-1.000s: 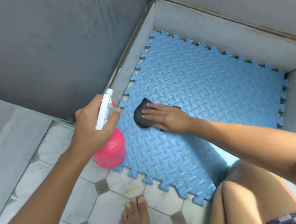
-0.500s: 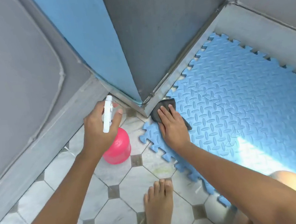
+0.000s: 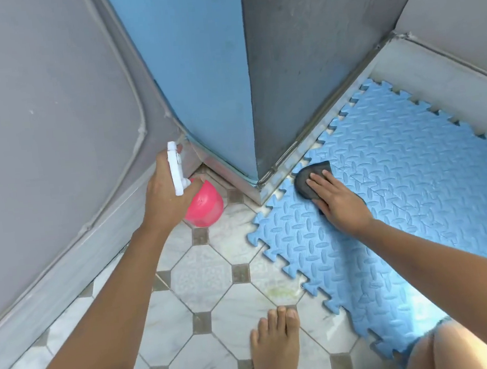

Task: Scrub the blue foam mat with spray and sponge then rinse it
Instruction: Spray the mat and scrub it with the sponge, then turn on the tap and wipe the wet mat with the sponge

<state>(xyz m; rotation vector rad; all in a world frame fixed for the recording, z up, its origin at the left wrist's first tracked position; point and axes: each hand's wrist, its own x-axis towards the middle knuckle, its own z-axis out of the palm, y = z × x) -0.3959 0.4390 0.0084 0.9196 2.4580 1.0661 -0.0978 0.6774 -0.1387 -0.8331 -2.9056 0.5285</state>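
The blue foam mat point(image 3: 403, 197) with puzzle edges lies flat on the tiled floor at the right, against the wall base. A dark grey sponge point(image 3: 310, 177) rests on the mat's near-left corner area. My right hand point(image 3: 340, 198) lies flat on the sponge, pressing it onto the mat. My left hand point(image 3: 168, 195) grips a pink spray bottle point(image 3: 204, 205) with a white trigger head, held just above the floor left of the mat, beside the wall corner.
A blue and grey wall corner point(image 3: 249, 93) juts out between the two hands. A grey wall with a raised skirting point(image 3: 64, 263) runs along the left. My bare foot point(image 3: 275, 346) stands on the white tiled floor point(image 3: 201, 279), and a knee shows at the bottom right.
The view has swung left, bringing the wall corner into sight. My right hand with the sponge has slid across the mat's corner area. The left hand keeps holding the spray bottle.
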